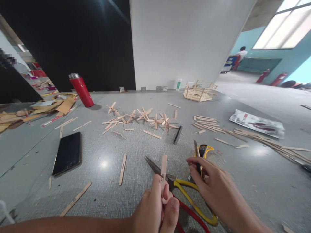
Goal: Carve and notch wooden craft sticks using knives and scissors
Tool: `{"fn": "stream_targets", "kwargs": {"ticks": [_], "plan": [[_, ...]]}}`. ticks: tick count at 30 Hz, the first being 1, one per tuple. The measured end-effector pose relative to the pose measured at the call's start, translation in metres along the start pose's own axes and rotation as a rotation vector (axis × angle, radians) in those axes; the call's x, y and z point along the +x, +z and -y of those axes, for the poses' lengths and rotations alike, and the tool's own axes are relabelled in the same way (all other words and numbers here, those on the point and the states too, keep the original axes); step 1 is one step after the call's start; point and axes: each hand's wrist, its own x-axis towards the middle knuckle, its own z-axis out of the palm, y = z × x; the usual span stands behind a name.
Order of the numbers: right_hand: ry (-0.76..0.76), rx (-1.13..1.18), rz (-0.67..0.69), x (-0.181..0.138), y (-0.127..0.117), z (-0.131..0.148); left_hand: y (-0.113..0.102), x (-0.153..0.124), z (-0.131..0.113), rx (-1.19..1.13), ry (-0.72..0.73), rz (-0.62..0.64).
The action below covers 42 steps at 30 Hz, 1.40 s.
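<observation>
Upright in my left hand (157,207) is a wooden craft stick (164,165) with a small cut slot near its middle; the fingers are closed round its lower part. My right hand (211,181) is closed on a slim craft knife (197,152), its blade pointing up and away from me. Scissors (187,191) with one yellow and one red handle lie under and between my hands, partly hidden by the left one. Just behind the knife rests a yellow and black tool (205,150), mostly covered. Another slotted stick (122,169) lies to the left.
Beyond my hands, several sticks (143,115) are joined in crossed shapes near a black pen (178,134). A phone (68,153) and red flask (81,90) stand left. Loose sticks (206,123), a silver packet (257,123) and a stick frame (199,91) are on the right.
</observation>
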Motion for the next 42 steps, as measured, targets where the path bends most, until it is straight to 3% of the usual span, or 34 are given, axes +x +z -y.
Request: {"fn": "stream_targets", "kwargs": {"ticks": [15,22,29,34,42], "plan": [[-0.01,0.009,0.009,0.0,0.0,0.0,0.0,0.003,-0.003,-0.016,0.033,0.012],[-0.029,0.003,0.004,0.0,0.003,-0.004,0.003,0.0,-0.005,0.051,0.013,-0.052],[-0.058,-0.002,0.004,0.0,0.0,-0.001,0.002,0.001,-0.006,0.094,-0.015,-0.036],[-0.067,-0.008,0.001,0.0,0.0,-0.001,0.001,0.003,0.001,-0.032,0.023,0.031],[-0.066,-0.012,-0.006,0.0,0.0,-0.001,0.001,-0.001,0.004,0.032,-0.047,-0.017]]}}
